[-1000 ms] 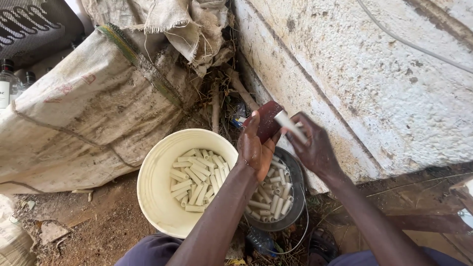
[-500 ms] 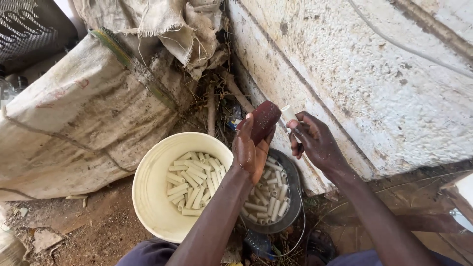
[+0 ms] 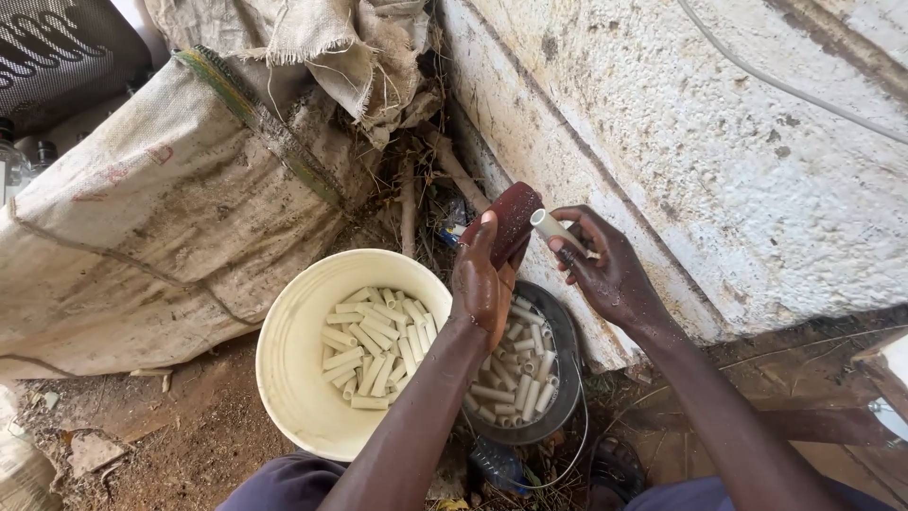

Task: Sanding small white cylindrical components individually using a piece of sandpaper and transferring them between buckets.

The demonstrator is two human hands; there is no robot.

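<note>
My left hand [image 3: 484,274] was closed around a dark reddish-brown block [image 3: 511,220], its grip clamped on the lower end so that the rounded top stood up and leaned a little to the right. My right hand [image 3: 605,270] had its grip pinched on a short pale tube piece [image 3: 551,227], thumb and fingers holding the far part while the open near end pointed left and touched the side of the block. A second before, the tube had lain higher, across the top of the block and slanting to the right; half a second before, the two hands had drawn a little apart, and now the tube end was back against the block, lower on its right side. Both hands hung above a dark round pan [image 3: 566,378] that held a loose heap of the same pale tube pieces [image 3: 515,383], my left wrist crossing its near left rim. Just left of the pan, touching or nearly touching it, stood a cream bucket [image 3: 288,369] with more cut tube pieces [image 3: 374,348] lying at its bottom; neither vessel had shifted between the pictures. To the far left a dirty woven sack [image 3: 161,218] bulged against the bucket's side, and to the right a rough whitewashed wall [image 3: 719,142] rose close behind my right hand. Bare reddish earth [image 3: 189,445] lay near and left of the bucket.
</note>
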